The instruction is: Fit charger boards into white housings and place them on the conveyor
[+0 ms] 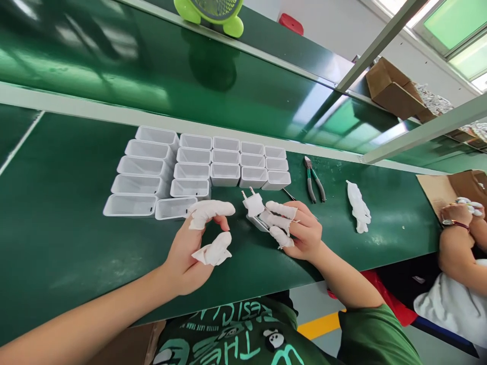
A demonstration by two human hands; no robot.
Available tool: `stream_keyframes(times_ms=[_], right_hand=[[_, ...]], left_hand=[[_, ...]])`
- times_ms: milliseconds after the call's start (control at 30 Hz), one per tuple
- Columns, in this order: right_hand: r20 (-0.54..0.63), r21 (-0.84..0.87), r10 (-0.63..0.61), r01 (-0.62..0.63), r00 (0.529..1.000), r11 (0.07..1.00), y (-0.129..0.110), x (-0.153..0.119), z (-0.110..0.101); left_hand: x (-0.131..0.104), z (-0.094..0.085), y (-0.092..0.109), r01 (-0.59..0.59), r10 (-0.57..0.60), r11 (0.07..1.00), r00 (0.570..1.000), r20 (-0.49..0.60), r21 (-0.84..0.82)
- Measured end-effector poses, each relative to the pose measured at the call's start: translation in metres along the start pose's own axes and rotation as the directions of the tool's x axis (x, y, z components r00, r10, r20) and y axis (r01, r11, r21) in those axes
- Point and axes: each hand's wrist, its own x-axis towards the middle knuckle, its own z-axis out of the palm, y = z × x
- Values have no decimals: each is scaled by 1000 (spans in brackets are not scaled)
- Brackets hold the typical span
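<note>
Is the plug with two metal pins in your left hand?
No, the right hand holds the white plug, while the left hand is open beside it.

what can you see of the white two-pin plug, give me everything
The white plug has a blocky body that looks like smooth plastic, with two thin metal pins sticking out, pointing up and away from the person. Below it is a paler box-like part, partly hidden by fingers, so how they join can't be told. The right hand, its fingertips wrapped in white covers, holds the piece tilted, near the white tubs. The left hand is apart from it.
</note>
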Motion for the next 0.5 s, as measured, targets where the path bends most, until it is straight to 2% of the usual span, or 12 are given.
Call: stream_keyframes(times_ms=[100, 200, 400, 500], right_hand=[[23, -41, -26, 27, 999, 999, 1, -2, 4], [45, -32, -40, 41, 998, 999, 1, -2, 3], [-76, 53, 53, -49, 996, 997, -3, -1, -5], [-60, 19, 24, -23, 998, 1000, -2, 1, -2]], left_hand=[[0, 0, -2, -38, 38, 998, 999, 1, 57], [0, 0, -2, -25, 22, 996, 999, 31, 84], [-2, -1, -2, 37, -38, 998, 999, 35, 43], [-2, -1, -3, 22, -24, 998, 999, 34, 61]])
